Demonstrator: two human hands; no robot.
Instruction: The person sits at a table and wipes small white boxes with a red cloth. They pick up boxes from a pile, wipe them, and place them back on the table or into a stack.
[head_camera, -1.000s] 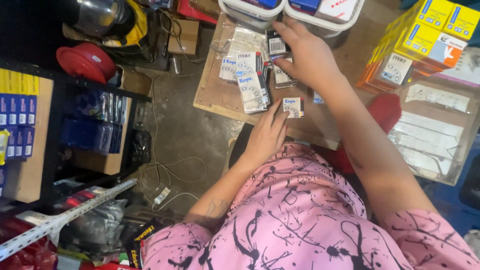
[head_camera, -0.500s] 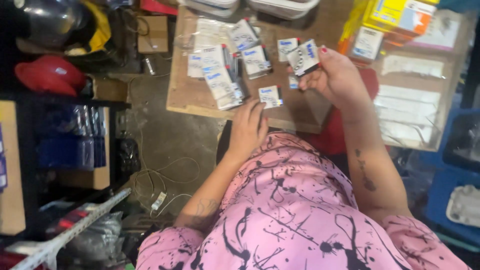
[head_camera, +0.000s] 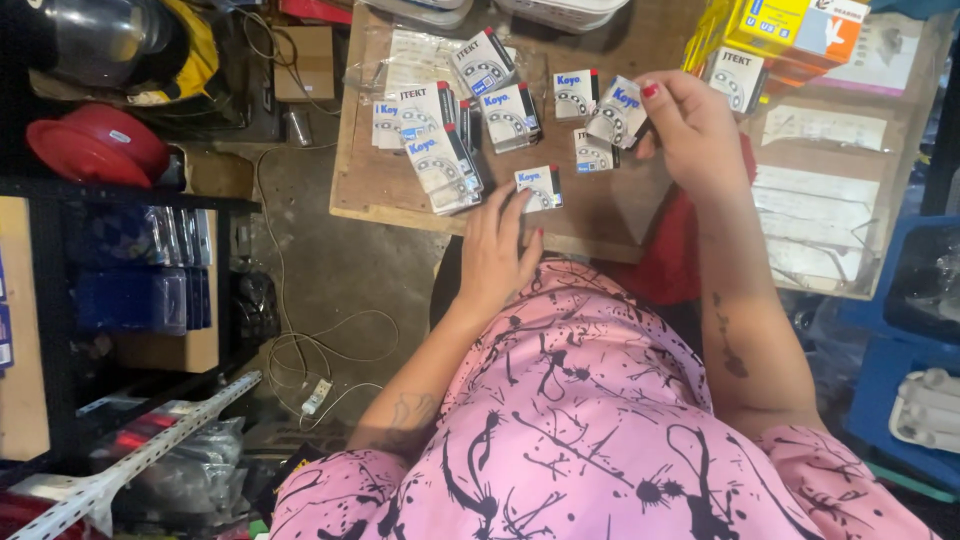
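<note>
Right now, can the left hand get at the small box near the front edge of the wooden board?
Probably yes. The left hand already has its fingertips at the small box, and nothing lies between them. The right hand holds another box further back.

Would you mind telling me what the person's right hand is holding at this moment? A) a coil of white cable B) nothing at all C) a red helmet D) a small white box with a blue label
D: the right hand pinches a small white box with a blue label above the wooden board, while the left hand rests by another small box.
</note>
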